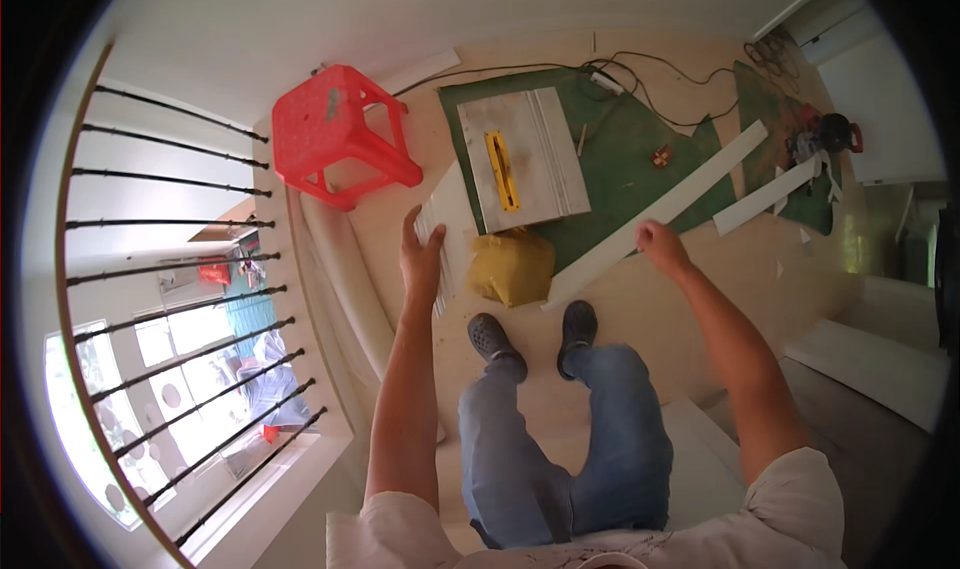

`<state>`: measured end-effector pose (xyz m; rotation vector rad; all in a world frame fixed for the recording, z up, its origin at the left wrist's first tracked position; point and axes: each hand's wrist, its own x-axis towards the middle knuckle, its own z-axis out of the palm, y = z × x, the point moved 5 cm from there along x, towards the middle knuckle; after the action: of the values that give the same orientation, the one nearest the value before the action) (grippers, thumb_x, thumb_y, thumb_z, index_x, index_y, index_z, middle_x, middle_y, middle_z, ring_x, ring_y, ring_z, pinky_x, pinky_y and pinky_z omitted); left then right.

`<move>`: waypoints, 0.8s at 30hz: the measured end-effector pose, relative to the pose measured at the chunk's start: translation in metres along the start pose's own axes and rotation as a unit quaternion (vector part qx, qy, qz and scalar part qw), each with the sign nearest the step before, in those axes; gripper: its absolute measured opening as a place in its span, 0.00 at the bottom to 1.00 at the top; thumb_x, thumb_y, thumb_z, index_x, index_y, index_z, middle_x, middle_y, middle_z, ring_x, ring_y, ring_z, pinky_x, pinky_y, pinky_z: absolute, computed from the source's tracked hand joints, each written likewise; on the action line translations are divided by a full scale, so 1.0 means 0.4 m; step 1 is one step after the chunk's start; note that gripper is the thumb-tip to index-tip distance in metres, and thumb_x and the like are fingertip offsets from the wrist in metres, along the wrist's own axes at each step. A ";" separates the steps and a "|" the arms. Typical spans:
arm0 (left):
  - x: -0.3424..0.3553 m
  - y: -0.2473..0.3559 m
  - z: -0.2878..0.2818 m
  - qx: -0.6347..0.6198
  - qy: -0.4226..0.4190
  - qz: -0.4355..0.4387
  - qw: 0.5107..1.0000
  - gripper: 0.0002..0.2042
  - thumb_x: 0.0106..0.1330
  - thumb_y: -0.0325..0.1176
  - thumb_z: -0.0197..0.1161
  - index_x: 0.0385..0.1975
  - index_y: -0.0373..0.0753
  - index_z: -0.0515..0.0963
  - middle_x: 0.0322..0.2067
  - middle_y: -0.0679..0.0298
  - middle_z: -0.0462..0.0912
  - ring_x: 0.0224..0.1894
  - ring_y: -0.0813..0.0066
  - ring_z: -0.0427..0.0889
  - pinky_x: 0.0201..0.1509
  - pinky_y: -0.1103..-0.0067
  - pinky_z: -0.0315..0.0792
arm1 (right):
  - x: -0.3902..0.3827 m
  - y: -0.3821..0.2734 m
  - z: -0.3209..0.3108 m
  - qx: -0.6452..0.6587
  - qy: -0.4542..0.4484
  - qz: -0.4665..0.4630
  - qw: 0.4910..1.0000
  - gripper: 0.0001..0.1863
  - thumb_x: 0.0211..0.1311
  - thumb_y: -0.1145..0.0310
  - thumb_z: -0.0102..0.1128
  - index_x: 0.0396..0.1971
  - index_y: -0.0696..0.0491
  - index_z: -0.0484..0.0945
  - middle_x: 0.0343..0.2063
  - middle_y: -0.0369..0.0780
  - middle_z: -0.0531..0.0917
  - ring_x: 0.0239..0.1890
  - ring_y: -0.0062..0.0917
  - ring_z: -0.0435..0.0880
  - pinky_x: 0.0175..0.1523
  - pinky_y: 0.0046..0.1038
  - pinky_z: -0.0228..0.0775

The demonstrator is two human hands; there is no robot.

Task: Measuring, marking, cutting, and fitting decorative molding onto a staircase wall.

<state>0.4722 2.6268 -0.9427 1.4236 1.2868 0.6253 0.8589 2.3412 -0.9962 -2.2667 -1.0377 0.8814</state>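
My left hand (421,254) is open, thumb and fingers apart, in front of a bundle of white ribbed strips (452,209) on the floor; I cannot tell whether it touches them. My right hand (660,246) is closed in a fist by the edge of a long white board (690,191) that lies slanting on the floor. Whatever the fist holds, if anything, is hidden. Between the hands, farther off, stands a table saw (545,159) with a pale flat top and a yellow slotted insert (502,172). A crumpled-looking yellow block-shaped thing (512,269) sits at its near side.
A red plastic stool (340,134) stands left of the saw. Green sheeting (640,134) lies under the saw, with a black cable (480,69) behind. A shorter white board (765,197) and a dark-and-red power tool (835,134) lie at right. Black railing bars (185,269) line the left.
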 end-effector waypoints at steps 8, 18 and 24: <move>0.572 -0.344 0.373 0.056 0.019 0.054 0.997 0.34 0.59 0.44 0.75 0.64 0.39 0.70 0.51 0.53 0.81 0.48 0.65 0.83 0.52 0.72 0.77 | 0.819 -0.017 0.204 0.038 0.194 -0.237 0.951 0.13 0.70 0.65 0.57 0.46 0.57 0.81 0.32 0.45 0.86 0.34 0.36 0.85 0.42 0.33 0.76; 0.752 -0.380 0.491 0.045 -0.004 0.111 0.993 0.36 0.60 0.46 0.74 0.62 0.31 0.69 0.50 0.49 0.80 0.48 0.62 0.83 0.52 0.72 0.76 | 1.378 -0.163 0.314 -0.216 0.007 -0.167 0.962 0.26 0.74 0.46 0.47 0.54 0.51 0.82 0.49 0.44 0.85 0.49 0.35 0.84 0.56 0.39 0.71; 0.754 -0.376 0.474 0.038 0.017 0.116 0.992 0.37 0.61 0.48 0.73 0.63 0.30 0.68 0.54 0.47 0.77 0.50 0.61 0.82 0.55 0.70 0.75 | 1.375 -0.179 0.373 -0.206 -0.154 0.016 0.966 0.29 0.68 0.45 0.49 0.58 0.48 0.81 0.61 0.43 0.79 0.58 0.35 0.79 0.65 0.43 0.64</move>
<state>0.6703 2.8161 -1.2160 1.6465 1.1910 0.7658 0.9930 2.8429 -1.2415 -2.5389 -1.4392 1.1455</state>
